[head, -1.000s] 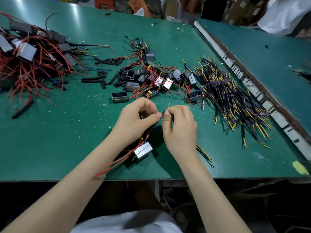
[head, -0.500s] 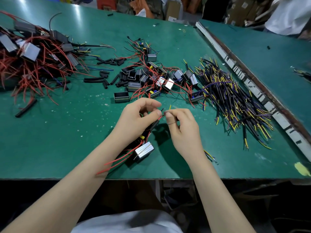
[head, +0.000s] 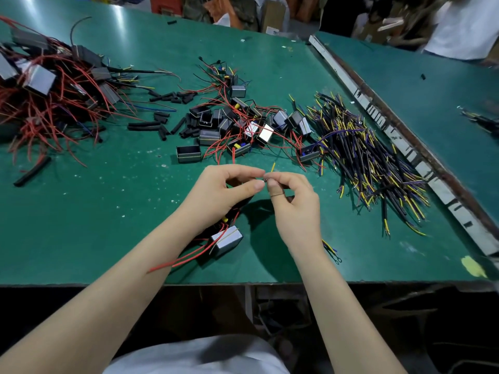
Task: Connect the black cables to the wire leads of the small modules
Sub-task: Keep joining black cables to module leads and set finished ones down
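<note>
Above the near middle of the green table (head: 81, 225), the left hand (head: 218, 195) and the right hand (head: 294, 206) meet fingertip to fingertip. The left thumb and forefinger pinch a thin wire lead, and the right thumb and forefinger pinch the end of a black cable (head: 330, 248) whose yellow core wire (head: 273, 167) sticks up just beyond the fingertips. The joint itself is too small to make out. The cable's tail, with yellow and blue strands ending in ring terminals, comes out from under the right wrist onto the table. Below the left hand lies a small grey module (head: 226, 240), its red leads (head: 189, 259) running out under the left forearm and up toward the left palm. Farther back, a cluster of loose modules (head: 243, 125) sits tangled in red wire, with short black sleeve pieces (head: 162, 125) just beside it. A pile of black cables (head: 372, 157) lies to the right, and a heap of modules with red wires (head: 46, 98) fills the far left.
</note>
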Demonstrator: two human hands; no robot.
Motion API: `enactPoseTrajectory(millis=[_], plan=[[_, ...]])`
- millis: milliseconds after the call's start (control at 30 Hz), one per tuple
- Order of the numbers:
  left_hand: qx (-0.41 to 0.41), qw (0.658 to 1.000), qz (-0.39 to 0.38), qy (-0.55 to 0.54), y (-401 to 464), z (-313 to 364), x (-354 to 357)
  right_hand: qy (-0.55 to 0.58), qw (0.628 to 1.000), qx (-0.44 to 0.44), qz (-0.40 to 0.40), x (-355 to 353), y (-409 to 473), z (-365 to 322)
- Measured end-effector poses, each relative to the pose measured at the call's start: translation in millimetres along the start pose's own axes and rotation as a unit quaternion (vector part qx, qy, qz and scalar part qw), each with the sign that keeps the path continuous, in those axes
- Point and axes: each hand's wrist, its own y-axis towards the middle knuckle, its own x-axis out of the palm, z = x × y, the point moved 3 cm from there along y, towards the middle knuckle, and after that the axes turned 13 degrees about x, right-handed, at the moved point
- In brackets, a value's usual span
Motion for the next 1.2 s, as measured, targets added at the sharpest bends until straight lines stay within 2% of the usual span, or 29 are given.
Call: enactPoseTrajectory(millis=[233,367,500,800,1000,1200], plan=[[-0.011,0.995,0.01,0.097,2,5,1,0.023,0.999,0.019,-0.025,-1,-1,-2],[0.017,0.982,0.007,0.19,5,17,2,0.055,0.997,0.028,-0.041,-1,0,0],[0.012,0.983,0.0,0.184,7,19,3,0.074,0.996,0.033,-0.022,-2,2,1],[0.019,0.985,0.004,0.171,5,14,-1,-0.07,0.996,-0.055,-0.01,-2,2,0],[0.017,0.991,0.006,0.131,6,13,-5,-0.058,0.996,-0.059,-0.041,-1,4,-9],[0.036,0.978,0.012,0.207,3,16,0,-0.19,0.979,-0.071,-0.02,-2,7,-11]])
